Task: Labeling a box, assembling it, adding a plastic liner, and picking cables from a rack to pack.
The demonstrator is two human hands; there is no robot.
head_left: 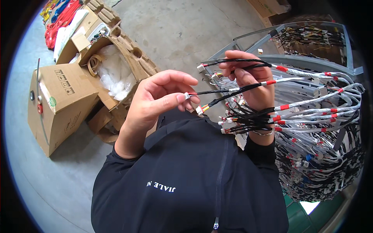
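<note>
My left hand (155,99) pinches a small white connector (187,95) between thumb and forefinger, right at the end of a thin black wire (217,91). That wire runs across to my right hand (252,83), which is closed around a bunch of black wire leads (248,120), with a couple more looped over the fingertips. Both hands are up in front of my chest, over my dark zip jacket (194,174). The leads trail right into a big heap of grey-sleeved wire harnesses (322,128) marked with red tape bands, piled on a grey metal rack (311,60). Off to my left on the concrete floor (182,31) sit open cardboard boxes (70,97), one stuffed with clear plastic bags (114,75).
</note>
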